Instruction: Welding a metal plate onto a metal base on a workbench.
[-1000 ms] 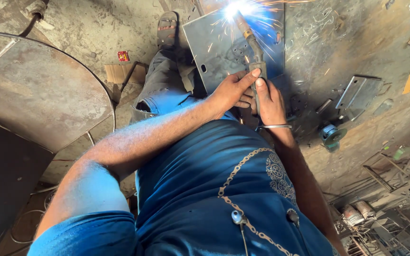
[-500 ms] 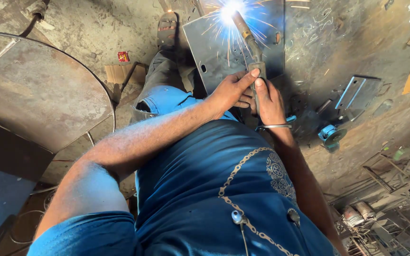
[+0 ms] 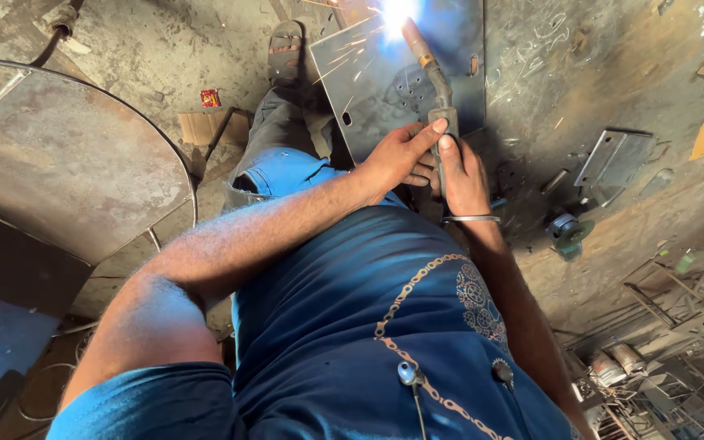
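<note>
Both my hands grip a welding torch (image 3: pixel 432 72) whose tip burns with a bright blue-white arc and sparks at the top edge of a grey steel plate (image 3: pixel 385 81). My left hand (image 3: pixel 397 155) wraps the handle from the left, thumb pointing up. My right hand (image 3: pixel 462 171), with a metal bangle at the wrist, holds the handle from the right. The plate has small holes and lies on the dirty floor in front of my knee. My blue shirt and a chain fill the lower view.
A large round rusty metal disc (image 3: pixel 59 163) lies to the left. A sandalled foot (image 3: pixel 285 50) rests by the plate. A small steel bracket (image 3: pixel 613 159) and an angle grinder (image 3: pixel 568 232) lie to the right, with scrap metal at bottom right.
The arc and torch tip have moved a little along the plate's top edge. My hands keep the same grip on the torch.
</note>
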